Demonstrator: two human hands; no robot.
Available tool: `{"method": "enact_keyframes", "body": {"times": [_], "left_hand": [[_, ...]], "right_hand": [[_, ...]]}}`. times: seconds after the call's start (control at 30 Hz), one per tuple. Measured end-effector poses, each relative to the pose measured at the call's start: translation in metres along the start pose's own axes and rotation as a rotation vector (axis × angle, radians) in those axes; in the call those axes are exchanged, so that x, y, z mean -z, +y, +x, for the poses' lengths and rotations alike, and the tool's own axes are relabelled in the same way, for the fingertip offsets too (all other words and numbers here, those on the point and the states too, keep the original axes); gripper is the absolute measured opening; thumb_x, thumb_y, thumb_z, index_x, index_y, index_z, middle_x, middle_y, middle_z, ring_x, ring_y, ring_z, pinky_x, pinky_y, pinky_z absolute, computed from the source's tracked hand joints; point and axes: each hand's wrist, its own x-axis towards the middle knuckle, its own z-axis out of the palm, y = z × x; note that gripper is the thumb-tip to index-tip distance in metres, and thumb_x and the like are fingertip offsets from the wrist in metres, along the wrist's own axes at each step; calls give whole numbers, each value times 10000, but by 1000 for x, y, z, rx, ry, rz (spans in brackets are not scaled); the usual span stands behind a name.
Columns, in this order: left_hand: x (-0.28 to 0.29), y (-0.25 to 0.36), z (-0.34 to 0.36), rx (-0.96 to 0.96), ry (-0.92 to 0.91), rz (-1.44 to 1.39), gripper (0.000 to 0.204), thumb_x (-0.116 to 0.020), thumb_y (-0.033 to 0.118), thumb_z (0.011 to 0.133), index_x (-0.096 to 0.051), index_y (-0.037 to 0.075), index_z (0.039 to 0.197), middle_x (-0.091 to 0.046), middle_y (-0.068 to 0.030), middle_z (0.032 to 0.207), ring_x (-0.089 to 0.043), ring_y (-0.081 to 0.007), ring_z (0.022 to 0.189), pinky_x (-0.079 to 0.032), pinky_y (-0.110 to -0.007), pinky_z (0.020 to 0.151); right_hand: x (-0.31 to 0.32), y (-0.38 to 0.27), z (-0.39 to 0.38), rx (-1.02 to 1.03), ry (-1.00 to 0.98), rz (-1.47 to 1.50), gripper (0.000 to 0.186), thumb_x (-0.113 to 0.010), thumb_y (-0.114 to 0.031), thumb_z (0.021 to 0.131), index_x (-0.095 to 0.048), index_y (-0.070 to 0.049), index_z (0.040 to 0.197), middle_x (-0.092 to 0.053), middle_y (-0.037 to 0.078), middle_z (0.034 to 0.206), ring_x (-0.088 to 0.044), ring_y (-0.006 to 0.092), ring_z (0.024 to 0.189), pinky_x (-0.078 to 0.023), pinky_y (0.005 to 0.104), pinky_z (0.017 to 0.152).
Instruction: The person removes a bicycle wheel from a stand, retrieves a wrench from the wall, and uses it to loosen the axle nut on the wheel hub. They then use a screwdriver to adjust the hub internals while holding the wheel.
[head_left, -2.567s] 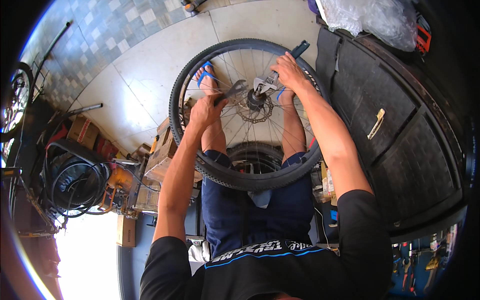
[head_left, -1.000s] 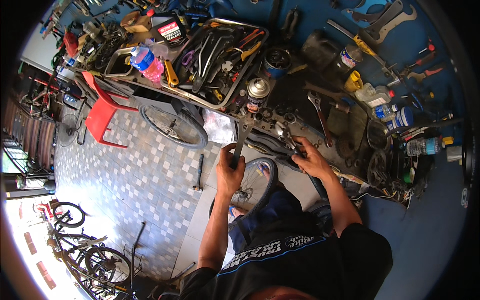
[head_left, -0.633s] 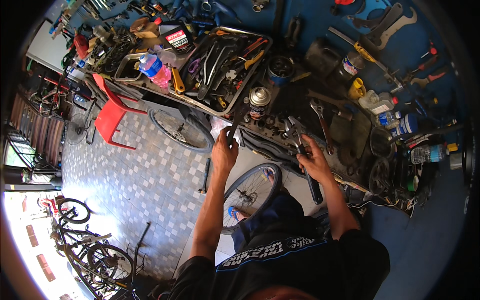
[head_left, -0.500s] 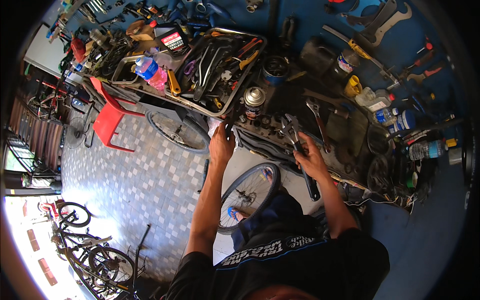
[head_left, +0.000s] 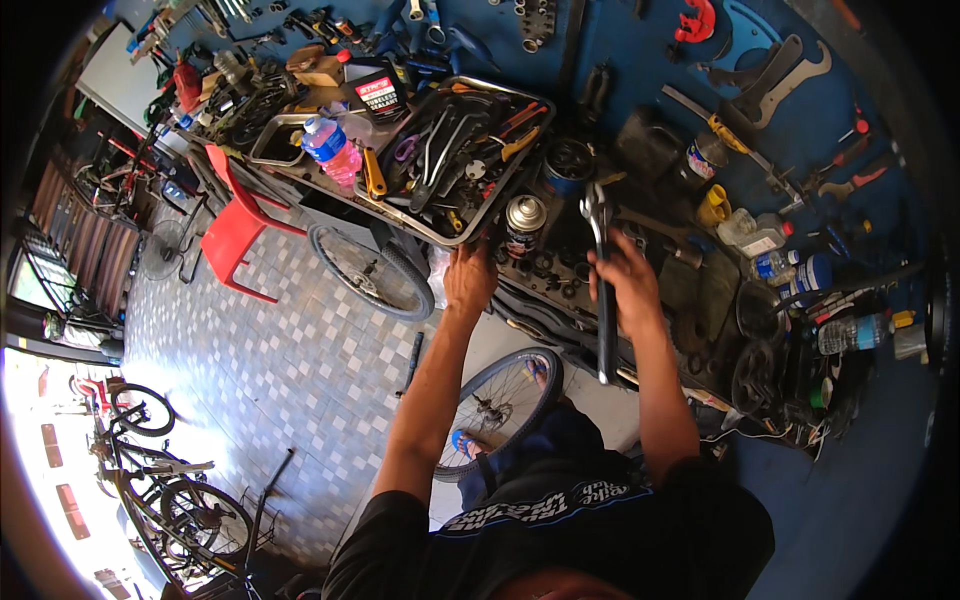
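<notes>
My right hand (head_left: 630, 280) is closed around the long dark handle of an adjustable wrench (head_left: 604, 325), raised over the front of the workbench with its silver jaws pointing away from me. At the bench edge, just below the near corner of the metal tool tray (head_left: 463, 240), my left hand (head_left: 470, 278) has its fingers curled. Whatever they grip, if anything, is hidden. A spray can (head_left: 524, 222) stands upright right of that hand. Several small dark round parts (head_left: 548, 272) lie between the can and the wrench.
A bicycle wheel (head_left: 545, 362) stands upright near my legs; another wheel (head_left: 418, 285) is under the bench. Left are a red chair (head_left: 238, 235) and parked bicycles (head_left: 165, 500). A pink-liquid bottle (head_left: 335, 155) stands beside the tray. Tools hang on the blue wall (head_left: 640, 60).
The wrench in my right hand has swung more upright, its jaws now farther from me. My left hand has shifted slightly right, close under the tray corner. The view has also shifted a little.
</notes>
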Motion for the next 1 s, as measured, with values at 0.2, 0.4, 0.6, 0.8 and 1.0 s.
{"method": "enact_keyframes", "body": {"times": [0.2,0.4,0.6,0.8,1.0], "left_hand": [[28,-5,-29,60,107,-25,496,-745,207,857,-642,132,1336,-614,-178,1256,-596,-394,1129,-485,-498,957],[59,-60,-144,248,272,-104,403,-728,142,885,-653,66,1273,-632,-209,1197,-581,-419,1154,-464,-495,1014],[17,-160,-389,913,24,-34,547,-779,350,821,-686,-2,1229,-690,-280,1177,-612,-429,1181,-490,-467,1019],[-4,-181,-519,1651,-305,-430,946,-699,677,844,-603,-119,1346,-595,-356,1374,-580,-410,1322,-502,-506,1014],[-51,-228,-518,1901,-75,-965,1037,-677,691,858,-381,-5,1568,-427,-261,1581,-357,-522,1453,-241,-736,1137]], "right_hand": [[-83,-63,132,71,-118,192,643,-545,98,885,-345,17,1490,-625,159,1101,-656,249,878,-585,413,742],[-152,-34,256,11,135,-28,300,-558,116,828,-515,23,1110,-604,148,925,-641,290,744,-566,440,642],[-154,-28,292,-36,149,-331,301,-604,53,783,-599,-24,1074,-590,145,1142,-586,306,1134,-452,596,1060],[-141,-65,227,112,-94,-574,653,-693,-134,903,-487,-32,1515,-548,155,1462,-538,272,1332,-485,426,1068],[-66,-49,16,303,-245,-616,600,-656,-208,993,-465,-118,1556,-603,107,1425,-601,146,1173,-493,293,940]]}}
